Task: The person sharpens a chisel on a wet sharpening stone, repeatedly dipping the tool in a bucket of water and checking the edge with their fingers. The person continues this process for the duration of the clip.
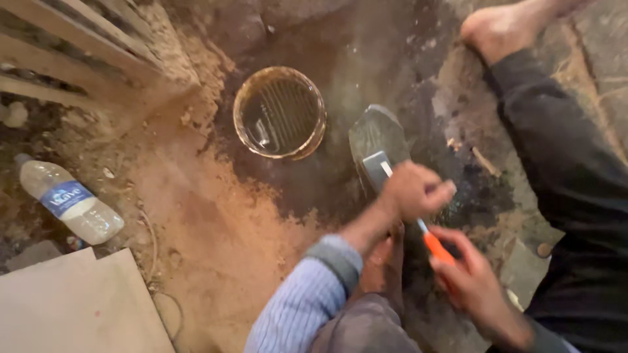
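Head view: wet, dark mud floor around a round drain grate [280, 112]. Right of the drain grate, left hand [415, 191] presses a scraper blade [377, 168]; right hand [472, 278] wraps its orange handle [437, 248]. Plastic bottle [70, 203] lies far left on sandy ground.

Warm, dim light falls unevenly: the sandy floor [209, 222] left of the round bucket [280, 112] glows orange, while the ground right of it lies in deep shadow. Motion blur smears both hands below the bucket, and the whole frame is soft and hazy.
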A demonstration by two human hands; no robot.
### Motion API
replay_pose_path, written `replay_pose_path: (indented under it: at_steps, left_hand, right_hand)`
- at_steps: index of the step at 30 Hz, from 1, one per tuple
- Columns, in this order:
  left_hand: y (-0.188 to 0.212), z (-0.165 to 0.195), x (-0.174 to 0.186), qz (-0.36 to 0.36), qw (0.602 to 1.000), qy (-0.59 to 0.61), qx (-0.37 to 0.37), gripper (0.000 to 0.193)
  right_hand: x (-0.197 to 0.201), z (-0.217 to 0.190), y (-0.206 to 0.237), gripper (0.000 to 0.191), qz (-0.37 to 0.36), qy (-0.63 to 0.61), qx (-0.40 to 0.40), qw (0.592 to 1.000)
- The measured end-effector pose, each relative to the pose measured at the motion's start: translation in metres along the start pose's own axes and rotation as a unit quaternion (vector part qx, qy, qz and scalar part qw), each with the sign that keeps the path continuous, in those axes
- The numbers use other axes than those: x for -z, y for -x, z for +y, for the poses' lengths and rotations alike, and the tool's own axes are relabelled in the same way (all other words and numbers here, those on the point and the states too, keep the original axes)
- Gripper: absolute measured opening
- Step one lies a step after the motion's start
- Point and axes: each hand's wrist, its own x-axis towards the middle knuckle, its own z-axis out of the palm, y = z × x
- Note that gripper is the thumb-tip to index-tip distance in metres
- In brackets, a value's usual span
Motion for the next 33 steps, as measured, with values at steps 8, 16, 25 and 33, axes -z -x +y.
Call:
replay_pose_path:
  at_steps: [8, 16, 25, 33]
  left_hand:
    - [0.018, -0.008, -0.025, -0.039, 0.998, 0.016, 0.036, 0.045]
    - [-0.004, 0.008, -0.008, -0.03, 0.999, -0.021, 0.025, 0.045]
    - [0.001, -0.02, -0.022, -0.025, 0.999, -0.036, 0.028, 0.048]
    - [-0.006, 0.002, 0.001, -0.043, 0.999, -0.007, 0.025, 0.045]
  right_hand:
    - [0.011, 0.019, 0.016, 0.056, -0.021, 0.102, 0.065, 0.992]
    - [-0.005, -0.025, 0.02, 0.05, 0.022, 0.06, -0.016, 0.998]
    - [0.009, 0.005, -0.001, 0.052, 0.009, 0.046, -0.004, 0.999]
    - [-0.022, -0.04, 0.02, 0.054, 0.022, 0.022, -0.012, 0.999]
